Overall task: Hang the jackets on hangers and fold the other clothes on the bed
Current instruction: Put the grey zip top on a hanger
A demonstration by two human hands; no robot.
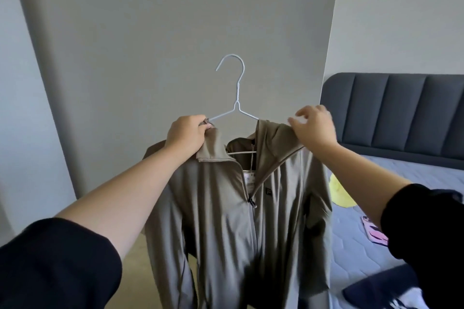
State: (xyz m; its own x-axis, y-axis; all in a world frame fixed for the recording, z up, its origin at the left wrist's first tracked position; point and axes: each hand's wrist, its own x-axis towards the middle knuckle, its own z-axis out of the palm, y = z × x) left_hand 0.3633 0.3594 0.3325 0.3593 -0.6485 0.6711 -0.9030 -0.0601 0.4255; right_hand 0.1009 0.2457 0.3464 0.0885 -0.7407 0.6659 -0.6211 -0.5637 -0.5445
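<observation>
A taupe zip-up jacket [226, 221] hangs in mid-air in front of me on a white wire hanger [236, 98], whose hook points up. My left hand [187, 137] is closed on the jacket's left collar together with the hanger's left arm. At the right shoulder my right hand [313, 126] pinches the fabric of the hood, with some fingers raised. The zip is partly closed and a paper tag shows inside the neck. The hanger's right arm is hidden under the hood.
A bed [356, 246] with a blue-grey quilted sheet and dark padded headboard [401, 113] stands to the right. On it lie a yellow garment [339, 193], a pink item [374, 231] and a dark navy garment [376, 291]. A grey wall panel [175, 32] is behind the jacket.
</observation>
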